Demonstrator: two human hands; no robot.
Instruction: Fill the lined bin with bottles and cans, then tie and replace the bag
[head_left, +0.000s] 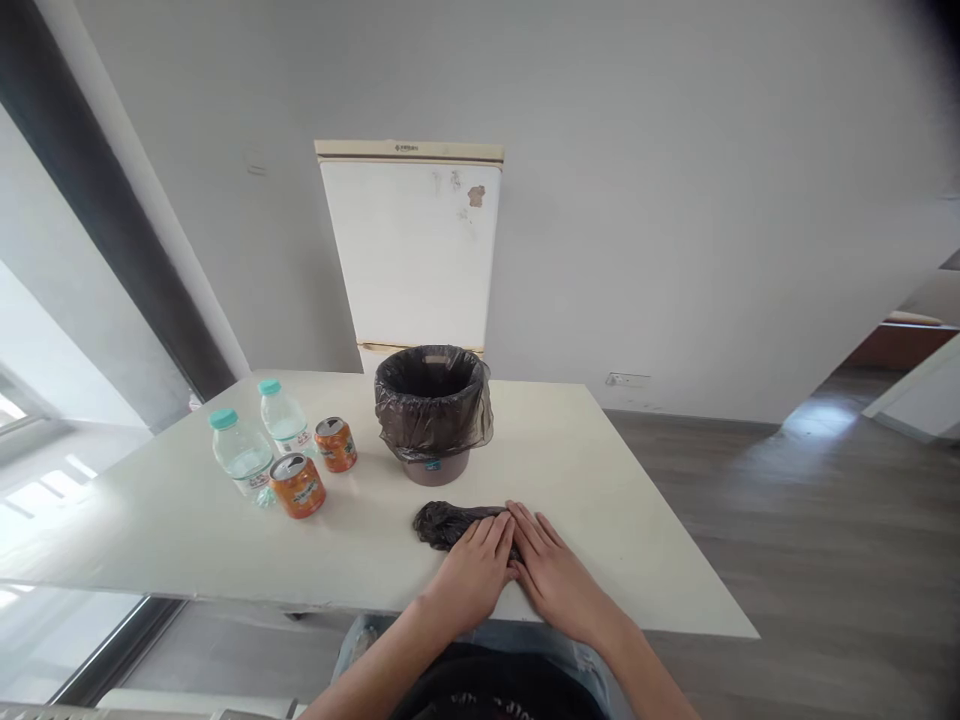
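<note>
A crumpled dark plastic bag (444, 522) lies on the white table (187, 520) near its front edge. My left hand (474, 572) lies flat with fingers stretched out, its fingertips on the bag's right end. My right hand (553, 572) rests flat beside it, fingers straight, touching the left hand and the bag's edge. Behind the bag stands a small brown bin (433, 412) lined with a dark bag.
Two clear water bottles with teal caps (240, 452) (283, 416) and two orange drink cans (297, 485) (335, 444) stand at the left of the table. A white fridge (411, 250) stands against the back wall. Grey wood floor lies to the right.
</note>
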